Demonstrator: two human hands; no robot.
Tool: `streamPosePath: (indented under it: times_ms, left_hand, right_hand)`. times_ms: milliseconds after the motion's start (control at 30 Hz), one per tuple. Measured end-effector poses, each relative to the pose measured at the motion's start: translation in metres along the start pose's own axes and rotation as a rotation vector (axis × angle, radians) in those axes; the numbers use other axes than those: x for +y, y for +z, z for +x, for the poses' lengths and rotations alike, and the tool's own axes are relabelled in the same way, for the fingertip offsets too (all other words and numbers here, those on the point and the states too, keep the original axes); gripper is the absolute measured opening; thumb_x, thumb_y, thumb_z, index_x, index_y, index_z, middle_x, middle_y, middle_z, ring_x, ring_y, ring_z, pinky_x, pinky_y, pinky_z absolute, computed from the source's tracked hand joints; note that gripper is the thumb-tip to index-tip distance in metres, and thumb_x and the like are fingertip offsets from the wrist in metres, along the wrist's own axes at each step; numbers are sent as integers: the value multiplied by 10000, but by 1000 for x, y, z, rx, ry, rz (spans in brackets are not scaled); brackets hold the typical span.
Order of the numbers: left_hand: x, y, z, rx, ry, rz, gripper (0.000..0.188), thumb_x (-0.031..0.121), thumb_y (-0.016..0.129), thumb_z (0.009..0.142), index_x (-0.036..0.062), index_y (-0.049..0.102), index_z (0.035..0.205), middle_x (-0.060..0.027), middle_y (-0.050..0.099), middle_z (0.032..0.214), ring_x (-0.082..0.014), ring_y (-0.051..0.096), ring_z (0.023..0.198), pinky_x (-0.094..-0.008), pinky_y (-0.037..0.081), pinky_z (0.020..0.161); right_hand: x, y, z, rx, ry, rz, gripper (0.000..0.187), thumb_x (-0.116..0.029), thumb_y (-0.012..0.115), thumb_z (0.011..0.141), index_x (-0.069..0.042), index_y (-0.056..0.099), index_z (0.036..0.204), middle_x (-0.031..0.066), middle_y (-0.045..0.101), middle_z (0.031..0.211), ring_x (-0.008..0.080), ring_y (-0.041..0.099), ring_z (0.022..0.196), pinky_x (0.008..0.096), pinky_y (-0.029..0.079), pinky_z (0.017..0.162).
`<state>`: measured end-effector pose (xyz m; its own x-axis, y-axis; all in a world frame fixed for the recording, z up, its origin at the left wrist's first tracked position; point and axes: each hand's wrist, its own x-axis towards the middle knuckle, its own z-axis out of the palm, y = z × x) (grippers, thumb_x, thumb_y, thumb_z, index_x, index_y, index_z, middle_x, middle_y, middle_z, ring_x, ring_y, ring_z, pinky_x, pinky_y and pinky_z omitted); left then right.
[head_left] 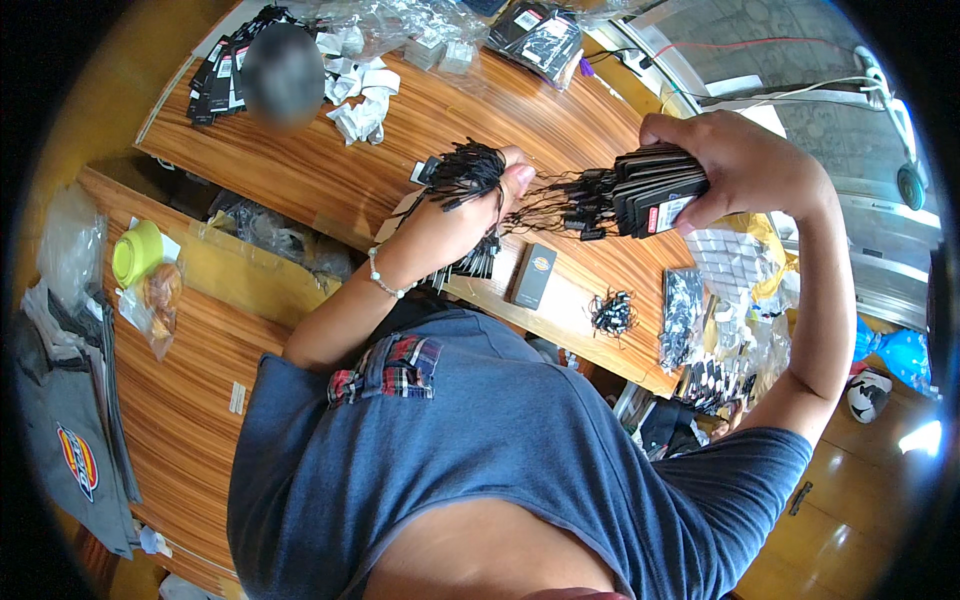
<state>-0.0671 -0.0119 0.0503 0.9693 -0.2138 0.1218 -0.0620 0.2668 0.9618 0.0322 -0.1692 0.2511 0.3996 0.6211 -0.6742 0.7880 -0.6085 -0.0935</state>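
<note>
Head view: left hand (507,188) closed round the strings (540,205); right hand (752,160) clamped on the tag stack (655,195), so nearer it. Tags lie right of left fingers, strings spanning sideways between hands; wooden table (440,110) beyond.

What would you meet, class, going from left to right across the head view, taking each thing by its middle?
Lime-green roll → beaded bracelet → left hand → stack of black tags → right hand → black-and-white rounded object.
</note>
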Motion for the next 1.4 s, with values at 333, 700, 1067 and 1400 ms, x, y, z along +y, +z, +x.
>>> streamPosePath:
  times_ms: [333,700,1067,1400]
  left_hand:
    - [-4,-2,7,32,-72,-39,309,235,376,932,29,448,713,39,316,496,-36,305,448,-191,281,420]
    - [-5,-2,6,73,47,-97,364,304,336,938,5,541,916,38,318,441,-28,288,400,-185,255,398]
    - [16,9,-16,148,63,-151,361,300,335,937,-3,530,964,57,297,456,-7,265,401,-159,217,393]
    - [6,32,-35,240,53,-149,370,327,347,929,9,532,968,64,306,454,-8,260,396,-165,214,389]
  right_hand:
    - [50,11,-4,-37,19,285,683,-356,804,479,-27,463,971,103,589,769,175,575,669,275,439,606]
    - [111,22,-10,-78,104,428,799,-414,818,464,-9,458,1051,85,571,837,167,544,753,263,438,683]
    - [200,95,51,267,196,303,720,-455,744,594,-19,454,1089,120,573,928,215,537,863,310,420,757]
    - [220,270,119,725,353,257,639,-424,708,628,-79,405,1074,185,603,862,331,592,809,403,463,667]
